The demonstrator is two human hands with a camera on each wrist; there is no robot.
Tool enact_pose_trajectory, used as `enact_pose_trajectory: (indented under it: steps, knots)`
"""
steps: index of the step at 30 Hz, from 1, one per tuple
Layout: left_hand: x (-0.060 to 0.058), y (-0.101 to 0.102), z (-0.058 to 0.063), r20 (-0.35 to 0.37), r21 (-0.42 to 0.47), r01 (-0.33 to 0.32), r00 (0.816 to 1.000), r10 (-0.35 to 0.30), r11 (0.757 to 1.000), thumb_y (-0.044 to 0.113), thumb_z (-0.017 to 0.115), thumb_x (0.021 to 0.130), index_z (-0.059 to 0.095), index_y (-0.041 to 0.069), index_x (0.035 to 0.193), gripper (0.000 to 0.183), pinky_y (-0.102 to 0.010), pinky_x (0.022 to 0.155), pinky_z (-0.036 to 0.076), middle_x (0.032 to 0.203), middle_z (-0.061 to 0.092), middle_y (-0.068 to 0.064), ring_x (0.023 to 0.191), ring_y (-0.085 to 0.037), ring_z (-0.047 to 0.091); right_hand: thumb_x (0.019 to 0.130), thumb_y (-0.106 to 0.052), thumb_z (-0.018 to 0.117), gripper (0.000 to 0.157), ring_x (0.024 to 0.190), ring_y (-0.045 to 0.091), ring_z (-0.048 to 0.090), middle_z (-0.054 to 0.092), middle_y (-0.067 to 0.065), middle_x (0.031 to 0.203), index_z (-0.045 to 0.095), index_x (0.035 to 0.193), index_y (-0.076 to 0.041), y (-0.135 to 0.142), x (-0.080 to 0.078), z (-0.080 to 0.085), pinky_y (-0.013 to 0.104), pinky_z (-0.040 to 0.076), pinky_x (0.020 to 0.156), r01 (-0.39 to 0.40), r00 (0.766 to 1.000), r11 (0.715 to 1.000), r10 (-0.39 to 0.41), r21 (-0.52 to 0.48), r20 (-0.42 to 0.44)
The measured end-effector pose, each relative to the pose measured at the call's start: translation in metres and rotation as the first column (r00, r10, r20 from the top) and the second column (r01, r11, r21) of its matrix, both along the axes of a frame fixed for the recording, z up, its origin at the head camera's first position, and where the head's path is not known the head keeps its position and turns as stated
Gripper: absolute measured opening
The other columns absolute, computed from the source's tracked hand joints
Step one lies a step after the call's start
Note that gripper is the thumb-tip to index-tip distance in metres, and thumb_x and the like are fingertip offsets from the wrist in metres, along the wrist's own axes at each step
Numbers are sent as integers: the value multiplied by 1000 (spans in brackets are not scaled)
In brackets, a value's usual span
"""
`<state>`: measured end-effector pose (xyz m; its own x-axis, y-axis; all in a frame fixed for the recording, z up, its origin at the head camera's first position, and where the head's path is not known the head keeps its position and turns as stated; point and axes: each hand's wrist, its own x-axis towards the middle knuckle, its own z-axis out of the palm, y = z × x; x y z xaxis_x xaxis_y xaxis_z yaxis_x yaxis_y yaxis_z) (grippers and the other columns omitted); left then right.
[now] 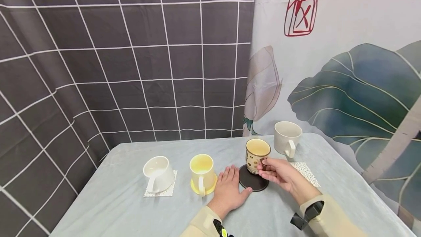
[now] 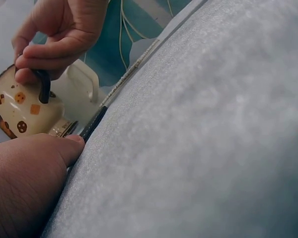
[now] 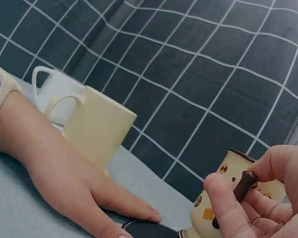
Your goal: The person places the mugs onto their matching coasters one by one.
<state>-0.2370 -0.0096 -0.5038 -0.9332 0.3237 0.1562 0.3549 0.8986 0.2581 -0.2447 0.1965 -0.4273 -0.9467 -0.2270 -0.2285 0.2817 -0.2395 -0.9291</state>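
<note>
A cream mug [image 1: 252, 159] with a brown rim and small brown and orange cookie patterns is at the round black coaster [image 1: 256, 184], close over its back part. My right hand [image 1: 283, 175] grips this mug by its dark brown handle [image 3: 246, 185], fingers and thumb around it. My left hand [image 1: 228, 194] lies palm down on the table with fingers stretched out, at the left edge of the black coaster. Its thumb [image 2: 72, 146] reaches the coaster rim in the left wrist view. Left of that hand stands a yellow mug [image 1: 202, 175] on a yellow coaster [image 1: 194, 188].
A white mug [image 1: 161, 178] on a patterned square coaster [image 1: 169, 192] stands at the left. Behind the right hand is a larger off-white mug [image 1: 283, 136], with another patterned coaster [image 1: 307, 174] in front of it. A grid curtain [image 1: 138, 65] hangs behind the table [image 1: 125, 178].
</note>
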Motion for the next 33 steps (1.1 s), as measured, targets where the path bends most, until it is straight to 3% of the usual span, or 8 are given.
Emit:
enact_pose_trajectory:
  steps: [13,22,27,29,33]
  knots:
    - [-2,-1,1,8,7,-5,1000,5,1000,62,52,95,43,5,153,82,-45,121,25,160,38,-11,150,-26,31,99,-6,52,21,74,10,72,72,3,85,72,91,-8,-4,6,-7,21,60,74,-47,999,999,47,1,-14]
    - [1,-1,-3,-27,28,4,1000,-4,1000,62,54,94,47,4,150,81,-46,120,27,158,42,-12,148,-28,34,101,-9,52,22,76,12,73,73,3,88,73,95,-9,0,9,-12,24,60,76,-79,997,997,79,-8,4]
    - [1,-1,0,-28,29,10,1000,-9,1000,62,54,94,46,3,150,82,-47,120,28,157,43,-12,148,-28,35,100,-16,62,12,76,15,73,69,4,94,66,104,-6,6,11,-17,29,61,76,-23,1000,999,23,48,4]
    - [1,-1,1,-14,32,9,1000,-8,999,62,54,94,45,3,151,82,-47,120,27,157,42,-13,148,-28,34,100,-21,64,23,76,17,73,67,6,97,60,112,-2,9,10,-20,32,62,75,16,1000,996,-16,90,-8]
    - [0,-1,2,10,38,6,1000,-6,999,62,54,94,44,3,152,83,-46,121,26,159,40,-13,149,-28,32,105,-23,54,37,79,18,71,65,9,101,47,126,8,13,8,-29,35,62,75,113,993,975,-104,191,-56]
